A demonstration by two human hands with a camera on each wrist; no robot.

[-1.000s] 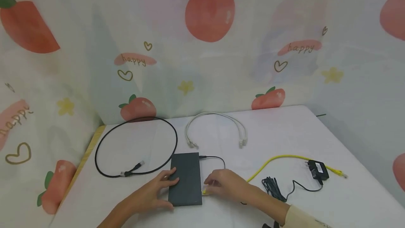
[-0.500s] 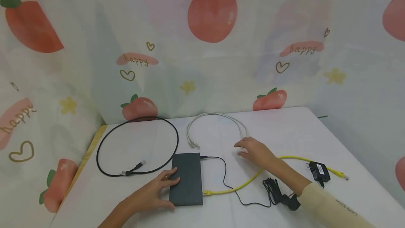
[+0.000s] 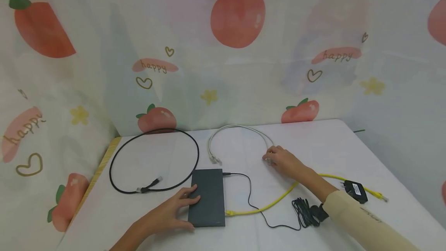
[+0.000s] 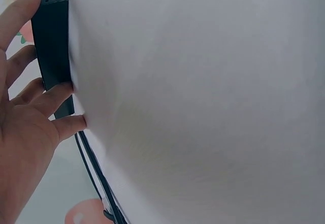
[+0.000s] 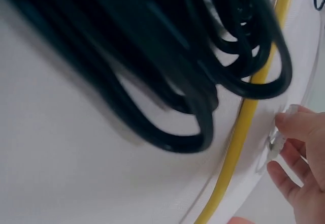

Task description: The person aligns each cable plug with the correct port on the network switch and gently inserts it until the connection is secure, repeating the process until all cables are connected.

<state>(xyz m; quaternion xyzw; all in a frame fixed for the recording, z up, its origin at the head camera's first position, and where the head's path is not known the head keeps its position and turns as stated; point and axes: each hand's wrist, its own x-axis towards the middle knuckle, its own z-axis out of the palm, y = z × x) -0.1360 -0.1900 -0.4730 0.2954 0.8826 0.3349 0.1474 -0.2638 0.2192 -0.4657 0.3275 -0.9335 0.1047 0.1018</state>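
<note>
A flat black network box [image 3: 207,198] lies on the white table. My left hand [image 3: 168,214] rests along its left side, fingers spread over the top and thumb at the near corner; in the left wrist view the fingers [image 4: 53,99] touch its casing. A yellow network cable [image 3: 275,203] and a thin black power lead [image 3: 249,189] run into its right side. Farther back, my right hand [image 3: 285,162] pinches a clear plug [image 5: 277,145] at the right end of a pale grey network cable [image 3: 231,126], which lies in a doubled arc.
A black network cable [image 3: 198,152] lies looped at the back left. On the right are the bundled power lead [image 3: 304,212] and a black power adapter [image 3: 355,191], partly beside my right sleeve [image 3: 362,216]. A fruit-print curtain [image 3: 244,80] stands behind the table [image 3: 310,134].
My right hand has left the yellow cable's plug at the box, moved back and right, and taken hold of the grey cable's plug. The left hand stays at the box.
</note>
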